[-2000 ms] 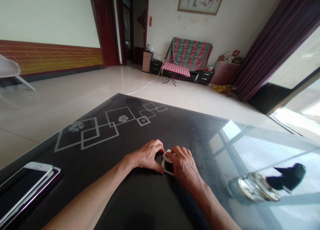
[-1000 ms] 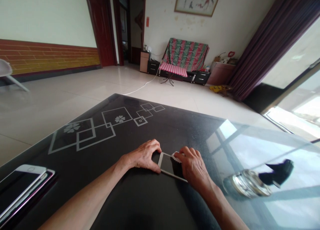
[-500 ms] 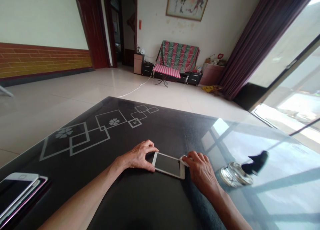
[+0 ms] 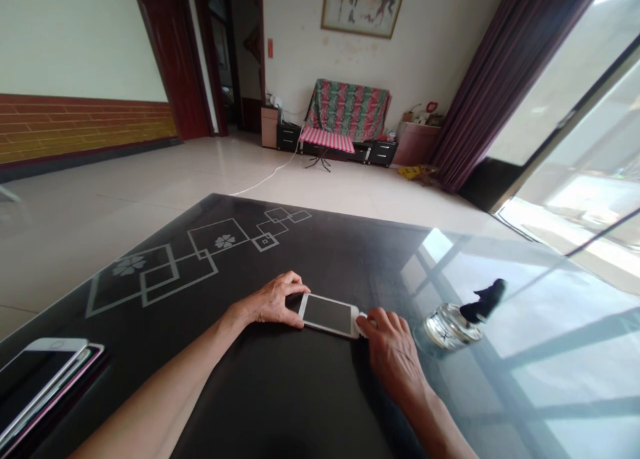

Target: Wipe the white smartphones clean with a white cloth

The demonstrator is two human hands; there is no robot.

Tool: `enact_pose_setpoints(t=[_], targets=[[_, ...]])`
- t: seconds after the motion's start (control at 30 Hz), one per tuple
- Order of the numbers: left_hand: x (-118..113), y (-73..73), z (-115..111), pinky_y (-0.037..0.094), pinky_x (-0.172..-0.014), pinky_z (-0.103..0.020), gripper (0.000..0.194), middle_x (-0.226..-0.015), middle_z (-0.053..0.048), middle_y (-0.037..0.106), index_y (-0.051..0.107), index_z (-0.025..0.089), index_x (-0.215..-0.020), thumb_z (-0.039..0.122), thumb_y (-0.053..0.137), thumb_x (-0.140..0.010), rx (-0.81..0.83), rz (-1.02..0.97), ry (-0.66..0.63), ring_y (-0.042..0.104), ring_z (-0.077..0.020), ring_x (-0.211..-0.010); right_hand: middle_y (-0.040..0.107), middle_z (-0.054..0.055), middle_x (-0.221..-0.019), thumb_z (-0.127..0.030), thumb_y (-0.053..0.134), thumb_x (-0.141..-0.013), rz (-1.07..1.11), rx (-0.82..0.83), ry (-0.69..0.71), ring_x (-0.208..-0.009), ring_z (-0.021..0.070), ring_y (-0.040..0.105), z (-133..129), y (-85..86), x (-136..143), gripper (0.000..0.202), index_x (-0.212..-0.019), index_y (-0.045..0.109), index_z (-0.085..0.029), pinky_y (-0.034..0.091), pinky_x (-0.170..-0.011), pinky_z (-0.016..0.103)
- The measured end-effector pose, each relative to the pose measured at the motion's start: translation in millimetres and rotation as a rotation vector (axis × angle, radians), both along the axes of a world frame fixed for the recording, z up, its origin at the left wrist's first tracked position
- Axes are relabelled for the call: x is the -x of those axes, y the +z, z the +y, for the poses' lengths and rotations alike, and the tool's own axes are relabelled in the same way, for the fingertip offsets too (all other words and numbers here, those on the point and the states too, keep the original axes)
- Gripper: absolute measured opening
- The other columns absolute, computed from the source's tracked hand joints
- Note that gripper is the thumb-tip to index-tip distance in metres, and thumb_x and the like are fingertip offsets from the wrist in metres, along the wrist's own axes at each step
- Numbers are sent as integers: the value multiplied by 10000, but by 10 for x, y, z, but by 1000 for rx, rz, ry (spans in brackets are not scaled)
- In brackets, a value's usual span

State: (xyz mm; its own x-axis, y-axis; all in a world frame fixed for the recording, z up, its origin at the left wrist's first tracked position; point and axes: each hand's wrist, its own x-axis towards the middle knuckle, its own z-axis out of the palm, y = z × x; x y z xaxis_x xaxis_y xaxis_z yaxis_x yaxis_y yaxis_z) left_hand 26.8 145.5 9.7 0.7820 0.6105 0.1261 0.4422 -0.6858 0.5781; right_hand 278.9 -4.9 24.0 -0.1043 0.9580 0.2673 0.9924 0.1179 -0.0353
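A white-framed smartphone [image 4: 327, 314] with a dark screen lies face up on the black glossy table. My left hand [image 4: 274, 300] grips its left end, thumb on the near corner and fingers on the far one. At the opposite end, my right hand [image 4: 393, 342] pinches a small white cloth or tissue [image 4: 367, 324] against the phone's edge; most of the wad is hidden under the fingers. To the right of that hand stands a clear glass spray bottle [image 4: 450, 327] with a black trigger head [image 4: 484, 302].
A stack of several phones [image 4: 45, 372] rests at the table's left near edge. Grey squares and flowers decorate the black tabletop [image 4: 280, 392]. Beyond it, a small striped table [image 4: 327, 140] stands before a cloth-covered object [image 4: 349, 109]. Window light reflects on the table's right side.
My right hand and the white wad have slid from the phone's far right corner along to its end edge. The view has shifted slightly; my left hand keeps its grip.
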Motion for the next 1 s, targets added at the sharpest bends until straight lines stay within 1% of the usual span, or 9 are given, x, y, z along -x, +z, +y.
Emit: enact_pose_setpoints(t=[0.13, 0.23, 0.33, 0.47, 0.6, 0.8, 1.0], targets=[[8, 10, -27, 431, -966, -351, 641, -1166, -38, 497, 595, 282, -1209, 453, 780, -619, -17, 28, 19, 515, -254, -1094, 570, 42, -964, -61, 482, -863, 32, -17, -16, -834, 185, 457, -49, -18, 43, 272, -970, 652, -245, 299, -759, 300], [17, 7, -99, 400, -1016, -378, 646, -1227, -48, 499, 561, 280, -1257, 418, 753, -655, -43, 77, 37, 498, -265, -1135, 570, 48, -968, -68, 490, -855, 40, -41, -28, -843, 192, 454, -59, -41, 62, 271, -976, 654, -246, 290, -760, 304], [18, -8, -215, 393, -1031, -383, 633, -1282, -46, 495, 549, 277, -1267, 366, 732, -668, -77, 99, 92, 486, -269, -1161, 572, 57, -961, -81, 485, -859, 61, -64, -34, -836, 195, 451, -51, -69, 65, 262, -965, 663, -242, 281, -760, 311], [-7, -46, -386, 390, -1038, -395, 611, -1339, -72, 464, 520, 244, -1292, 301, 675, -703, -119, 98, 172, 473, -274, -1195, 577, 54, -946, -88, 493, -851, 90, -93, -16, -827, 190, 452, -27, -102, 58, 244, -910, 675, -240, 275, -754, 311], [-51, -102, -491, 351, -1070, -425, 583, -1368, -100, 453, 530, 205, -1273, 269, 645, -705, -161, 76, 246, 450, -290, -1232, 581, 62, -950, -111, 481, -861, 112, -116, -26, -835, 198, 456, 2, -141, 62, 244, -921, 682, -236, 271, -752, 321], [-87, -130, -496, 343, -1079, -428, 560, -1367, -110, 483, 550, 181, -1259, 248, 620, -707, -225, 88, 300, 456, -293, -1246, 583, 72, -930, -117, 474, -856, 148, -137, -21, -838, 209, 455, 30, -182, 75, 242, -874, 692, -221, 260, -747, 335], [-86, -149, -462, 351, -1077, -421, 550, -1359, -100, 507, 564, 201, -1246, 244, 620, -701, -269, 108, 310, 470, -287, -1249, 580, 79, -929, -119, 487, -840, 156, -144, -36, -844, 216, 453, 36, -180, 104, 221, -842, 690, -207, 246, -748, 347]])
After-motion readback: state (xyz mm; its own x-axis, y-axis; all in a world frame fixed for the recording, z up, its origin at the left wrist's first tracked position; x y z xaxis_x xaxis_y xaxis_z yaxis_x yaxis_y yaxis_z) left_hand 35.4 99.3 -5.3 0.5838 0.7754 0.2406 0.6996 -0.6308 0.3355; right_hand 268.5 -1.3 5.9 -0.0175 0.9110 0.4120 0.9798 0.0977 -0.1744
